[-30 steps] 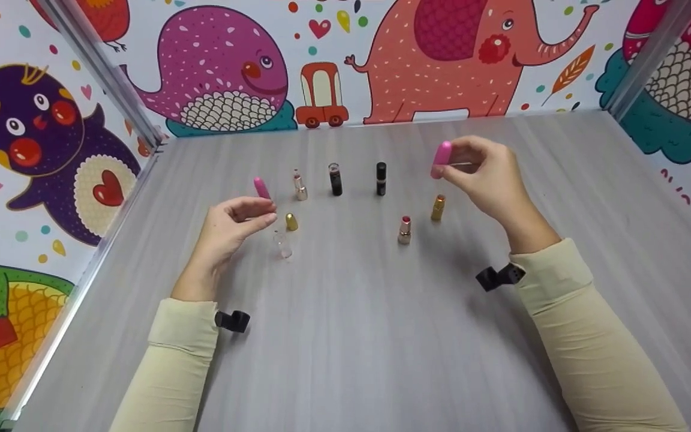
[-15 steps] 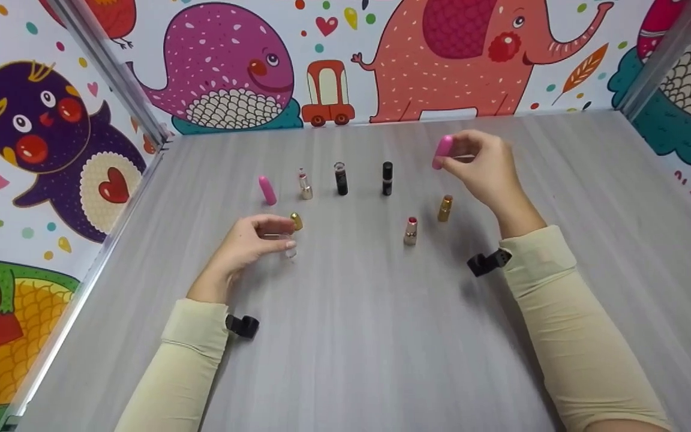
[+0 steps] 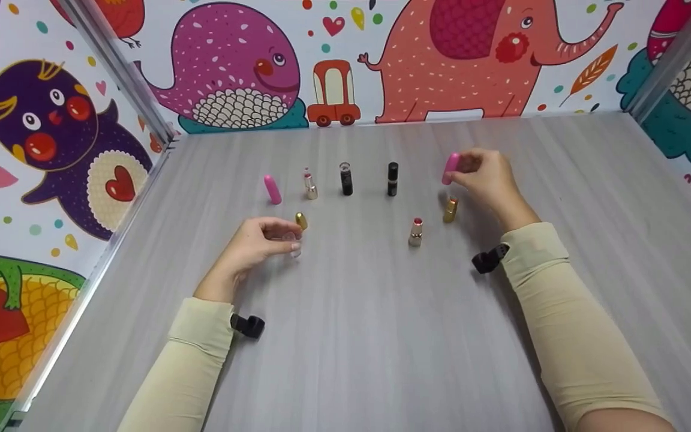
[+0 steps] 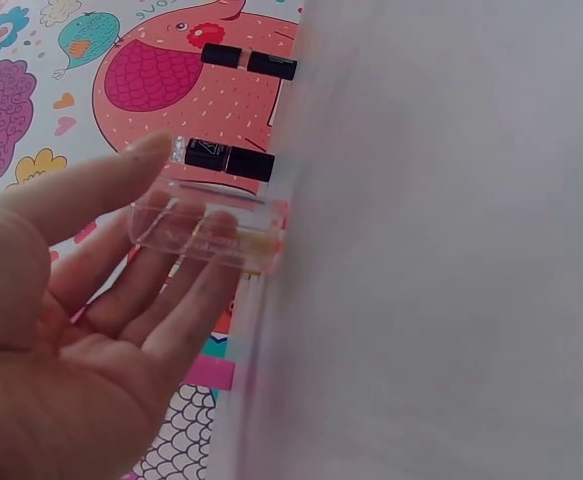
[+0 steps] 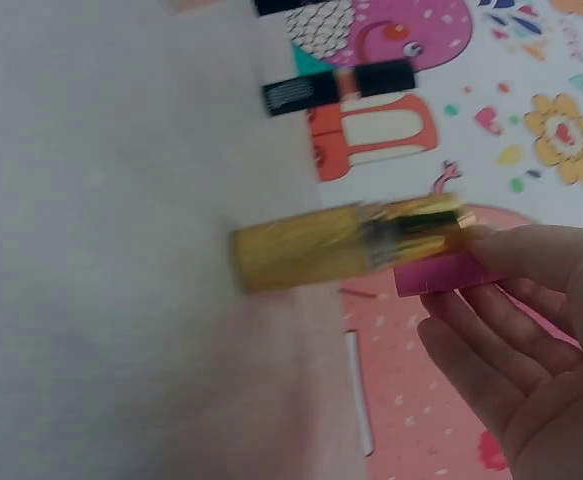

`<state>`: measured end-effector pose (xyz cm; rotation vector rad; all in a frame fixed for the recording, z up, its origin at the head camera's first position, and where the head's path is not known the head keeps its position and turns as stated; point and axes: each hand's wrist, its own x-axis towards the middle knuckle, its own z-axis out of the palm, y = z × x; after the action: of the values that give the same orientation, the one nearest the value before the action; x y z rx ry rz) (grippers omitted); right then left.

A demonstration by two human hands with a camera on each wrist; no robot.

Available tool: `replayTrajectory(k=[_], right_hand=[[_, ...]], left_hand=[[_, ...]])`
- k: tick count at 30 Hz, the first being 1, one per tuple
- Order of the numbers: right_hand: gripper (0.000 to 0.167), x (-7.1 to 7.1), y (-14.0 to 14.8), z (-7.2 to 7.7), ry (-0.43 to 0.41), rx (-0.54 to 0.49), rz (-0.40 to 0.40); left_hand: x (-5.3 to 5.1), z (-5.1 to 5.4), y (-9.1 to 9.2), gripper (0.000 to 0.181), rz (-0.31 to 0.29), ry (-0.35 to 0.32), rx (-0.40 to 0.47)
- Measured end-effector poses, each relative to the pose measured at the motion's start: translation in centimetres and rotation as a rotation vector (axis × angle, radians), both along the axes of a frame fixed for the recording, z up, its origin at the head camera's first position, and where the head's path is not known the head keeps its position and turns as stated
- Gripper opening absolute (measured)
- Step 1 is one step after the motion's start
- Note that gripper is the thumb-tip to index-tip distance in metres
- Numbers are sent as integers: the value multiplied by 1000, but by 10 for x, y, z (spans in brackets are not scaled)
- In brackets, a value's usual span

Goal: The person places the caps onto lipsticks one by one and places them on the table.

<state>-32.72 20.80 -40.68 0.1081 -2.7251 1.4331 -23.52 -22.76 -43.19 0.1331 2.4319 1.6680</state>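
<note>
In the head view, my left hand (image 3: 255, 245) reaches round a clear lipstick cap (image 3: 296, 249). The left wrist view shows my fingers behind this clear cap (image 4: 201, 232) and the thumb beside it; thumb contact is hard to judge. A gold bullet-shaped cap (image 3: 301, 220) stands just beyond the fingertips. My right hand (image 3: 486, 180) pinches a pink round-topped lipstick cap (image 3: 451, 168) upright in the air. Just below it stands a gold lipstick (image 3: 450, 210). From the right wrist, the pink cap's lower part (image 5: 441, 276) shows behind the gold lipstick (image 5: 311, 245).
On the grey table (image 3: 351, 336) a row stands at the back: a pink tube (image 3: 272, 189), a pale gold lipstick with clear top (image 3: 311, 187), a black tube (image 3: 346, 180) and a black lipstick (image 3: 393, 179). A red lipstick (image 3: 415, 233) stands nearer. Printed panels rise behind and beside.
My left hand has come from beside the pink tube down to the clear cap. My right hand has lowered the pink cap toward the gold lipstick. The standing things keep their places.
</note>
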Motion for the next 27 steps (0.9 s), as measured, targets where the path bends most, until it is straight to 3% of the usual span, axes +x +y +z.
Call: replayTrajectory(k=[7, 18, 27], right_hand=[[32, -11, 1, -14, 11, -8, 28], [34, -28, -6, -25, -49, 41, 61], [34, -31, -4, -28, -60, 54, 79]], left_hand=[[-1, -2, -1, 34, 7, -4, -9], [2, -5, -4, 31, 45, -27, -52], [-2, -5, -3, 31, 52, -31, -66]])
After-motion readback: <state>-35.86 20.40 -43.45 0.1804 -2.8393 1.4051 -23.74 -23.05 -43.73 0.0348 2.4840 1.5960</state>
